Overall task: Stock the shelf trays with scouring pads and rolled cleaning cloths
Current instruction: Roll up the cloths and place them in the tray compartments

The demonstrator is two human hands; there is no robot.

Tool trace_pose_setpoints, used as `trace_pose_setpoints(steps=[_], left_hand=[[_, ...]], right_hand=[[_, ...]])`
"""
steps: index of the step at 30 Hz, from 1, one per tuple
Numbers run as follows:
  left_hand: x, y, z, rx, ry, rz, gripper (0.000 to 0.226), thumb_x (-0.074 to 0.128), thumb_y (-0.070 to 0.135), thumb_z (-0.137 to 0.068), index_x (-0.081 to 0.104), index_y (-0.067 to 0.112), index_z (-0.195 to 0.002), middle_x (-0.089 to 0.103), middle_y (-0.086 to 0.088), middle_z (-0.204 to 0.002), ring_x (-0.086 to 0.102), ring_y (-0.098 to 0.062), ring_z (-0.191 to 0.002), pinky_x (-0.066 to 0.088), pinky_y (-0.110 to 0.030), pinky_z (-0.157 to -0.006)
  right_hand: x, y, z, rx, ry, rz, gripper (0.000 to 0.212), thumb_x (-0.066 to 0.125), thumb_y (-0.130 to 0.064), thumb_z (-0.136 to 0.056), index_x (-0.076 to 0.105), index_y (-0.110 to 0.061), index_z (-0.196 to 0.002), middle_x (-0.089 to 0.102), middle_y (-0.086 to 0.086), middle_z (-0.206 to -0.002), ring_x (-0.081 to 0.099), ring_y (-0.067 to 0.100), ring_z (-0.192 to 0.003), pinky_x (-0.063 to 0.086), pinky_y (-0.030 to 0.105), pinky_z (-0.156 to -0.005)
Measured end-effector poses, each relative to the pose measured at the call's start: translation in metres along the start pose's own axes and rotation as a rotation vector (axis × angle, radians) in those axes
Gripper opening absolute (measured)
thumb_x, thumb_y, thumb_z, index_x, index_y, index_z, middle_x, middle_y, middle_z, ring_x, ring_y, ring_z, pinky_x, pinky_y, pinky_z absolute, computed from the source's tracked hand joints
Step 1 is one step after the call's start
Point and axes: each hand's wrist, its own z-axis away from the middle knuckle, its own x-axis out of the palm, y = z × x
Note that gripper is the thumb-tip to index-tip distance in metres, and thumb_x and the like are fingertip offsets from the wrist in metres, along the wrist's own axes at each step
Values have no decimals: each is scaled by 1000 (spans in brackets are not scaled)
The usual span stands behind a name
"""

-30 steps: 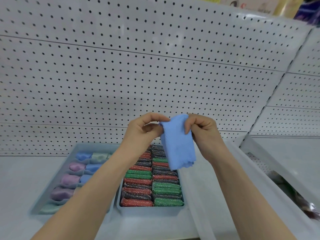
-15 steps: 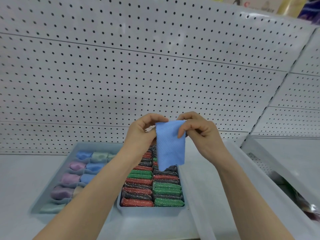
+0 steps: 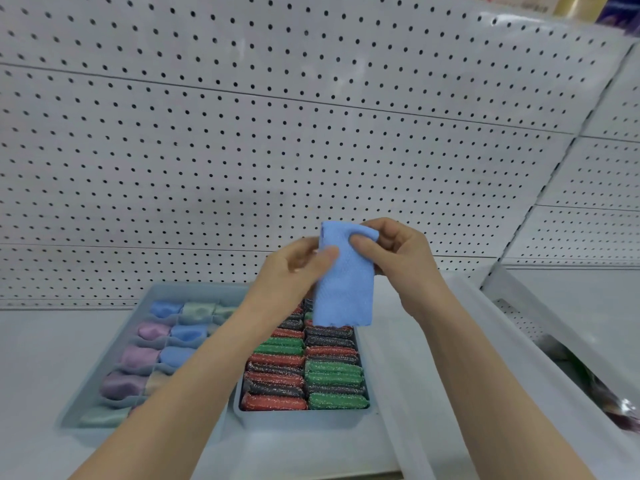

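Above the tray of scouring pads [image 3: 304,375], a folded blue cloth [image 3: 344,285] hangs between both hands. Left hand [image 3: 294,268] fingers pinch its left edge; right hand [image 3: 394,251] fingers pinch its top right corner. Rolled cloths [image 3: 156,344] fill the divided tray [image 3: 114,341] alongside, on the shelf [image 3: 31,358].

The left forearm [image 3: 194,375] and right forearm [image 3: 485,382], both bare, extend up from the lower edge and converge at mid-frame. The left hand [image 3: 294,271] pinches a blue cloth [image 3: 346,292], with the thumb laid on its near face and the fingers curled behind. The right hand [image 3: 401,251] grips the cloth's top edge, thumb pressed on the front and fingers curled over it.
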Motion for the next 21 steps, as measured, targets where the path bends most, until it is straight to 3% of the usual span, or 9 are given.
trace_pose_setpoints(steps=[3, 6, 9, 11, 16, 21], left_hand=[[1, -10, 6, -95, -59, -54, 33, 66, 16, -88, 63, 7, -120, 76, -8, -99, 73, -24, -90, 60, -39, -77], [-1, -11, 7, -149, 22, 21, 24, 64, 12, -91, 64, 3, -113, 74, -8, -84, 69, -18, -70, 58, -27, -63], [-7, -7, 4, -226, 76, 178, 16, 60, 13, -93, 63, 7, -108, 73, 0, -76, 66, -9, -61, 54, -18, -56], [-11, -5, 1, -274, 115, 293, 13, 57, 11, -95, 63, 6, -105, 72, 0, -73, 65, -8, -58, 54, -18, -55], [-15, -1, -3, -343, 121, 396, 15, 53, 11, -96, 62, -1, -100, 69, -5, -70, 64, -9, -53, 53, -18, -50], [-14, -3, -2, -394, 80, 513, 18, 52, 12, -96, 63, -2, -101, 70, -9, -76, 65, -12, -56, 53, -20, -50]], right_hand=[[2, 2, -3, 13, 61, -15, 6, 67, -8, -90, 65, -11, -94, 70, -1, -79, 66, 11, -71, 53, 26, -60], [0, 11, -3, -73, 81, 217, 24, 58, -9, -94, 59, -23, -113, 66, -3, -103, 67, 9, -88, 56, 31, -73], [-4, 16, 8, -301, -108, 447, 53, 46, 11, -84, 57, -26, -120, 48, -10, -135, 48, 8, -127, 46, 26, -97], [-4, 19, 13, -355, -265, 514, 59, 51, 13, -77, 59, -26, -120, 39, -10, -143, 37, 12, -137, 39, 23, -105], [3, 25, 13, -347, -222, 461, 36, 76, -6, -80, 69, -26, -110, 43, -8, -141, 42, 8, -133, 42, 23, -99], [6, 29, 12, -365, -239, 499, 54, 78, -8, -79, 61, -28, -126, 35, -9, -144, 45, 14, -131, 44, 23, -98]])
